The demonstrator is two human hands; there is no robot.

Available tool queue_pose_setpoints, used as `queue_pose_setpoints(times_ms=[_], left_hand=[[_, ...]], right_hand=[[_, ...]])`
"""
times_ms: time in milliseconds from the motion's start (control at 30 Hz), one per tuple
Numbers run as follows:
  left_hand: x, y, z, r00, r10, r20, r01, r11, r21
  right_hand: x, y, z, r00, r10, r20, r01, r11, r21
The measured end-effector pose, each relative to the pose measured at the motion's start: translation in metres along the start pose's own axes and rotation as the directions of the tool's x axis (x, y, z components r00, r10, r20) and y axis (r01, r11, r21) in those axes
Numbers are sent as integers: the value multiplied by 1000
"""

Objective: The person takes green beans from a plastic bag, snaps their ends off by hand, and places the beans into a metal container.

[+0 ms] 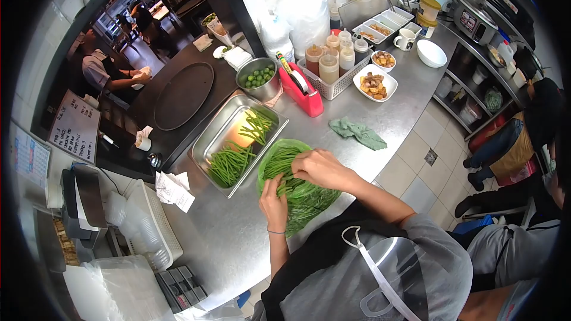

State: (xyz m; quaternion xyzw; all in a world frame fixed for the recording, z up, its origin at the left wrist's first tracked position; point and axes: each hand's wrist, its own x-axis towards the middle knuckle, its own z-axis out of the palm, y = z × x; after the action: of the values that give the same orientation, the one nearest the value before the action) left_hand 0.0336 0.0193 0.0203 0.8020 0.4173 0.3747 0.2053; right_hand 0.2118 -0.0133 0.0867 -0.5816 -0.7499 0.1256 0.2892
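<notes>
A green plastic bag (309, 211) full of long green beans (282, 160) lies open at the counter's front edge. My left hand (273, 205) is at the bag's left side, its fingers bent against the beans and plastic. Over the bag's opening, my right hand (321, 169) has its fingers pressed together at the beans; what they pinch is too small to make out. Just beyond the bag sits a steel tray (214, 128) holding two piles of cut green beans (232, 165), one near its left end and one near its right.
A steel bowl of green limes (257, 77), a red tape dispenser (303, 95), a basket of sauce bottles (342, 86), a white bowl of food (376, 83) and a green cloth (358, 133) stand around. Receipts (173, 190) lie left. Other people are at right and beyond the pass.
</notes>
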Motion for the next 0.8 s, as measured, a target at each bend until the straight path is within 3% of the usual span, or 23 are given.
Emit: queue_pose_setpoints(times_ms=[67,133,267,333,433,500,600,633,667,700,767,800], left_hand=[[1,4,-5,996,-81,-30,78,994,-78],[3,8,-8,991,-101,-88,84,982,-171],[1,9,-13,958,-246,-145,161,885,-436],[2,12,-18,944,-300,-134,186,824,-535],[-2,12,-22,929,-337,-154,188,787,-587],[-7,0,-20,906,-402,-129,229,725,-650],[-13,-13,-19,881,-455,-129,265,701,-662],[-14,-11,-23,881,-455,-127,266,700,-663],[-17,-9,-27,840,-537,-84,315,607,-729],[-17,-7,-30,792,-610,-33,357,505,-786],[-18,-10,-29,785,-619,-24,347,472,-810],[-19,-12,-29,779,-626,-15,336,439,-833]], right_hand=[[2,0,0,1000,-30,-1,30,997,74],[9,-2,2,986,-72,-148,130,893,431],[16,8,34,988,-39,-147,110,849,516],[14,12,54,989,-59,134,-52,716,696],[10,21,81,980,8,201,-146,717,682],[10,30,90,984,-33,177,-108,678,727],[10,36,85,957,30,289,-217,733,644],[9,39,86,980,16,197,-138,770,623],[8,42,87,995,-2,105,-61,804,592],[7,44,88,994,0,105,-63,804,592],[7,47,88,996,-80,-33,85,821,565],[8,45,83,996,-82,-29,84,820,566]])
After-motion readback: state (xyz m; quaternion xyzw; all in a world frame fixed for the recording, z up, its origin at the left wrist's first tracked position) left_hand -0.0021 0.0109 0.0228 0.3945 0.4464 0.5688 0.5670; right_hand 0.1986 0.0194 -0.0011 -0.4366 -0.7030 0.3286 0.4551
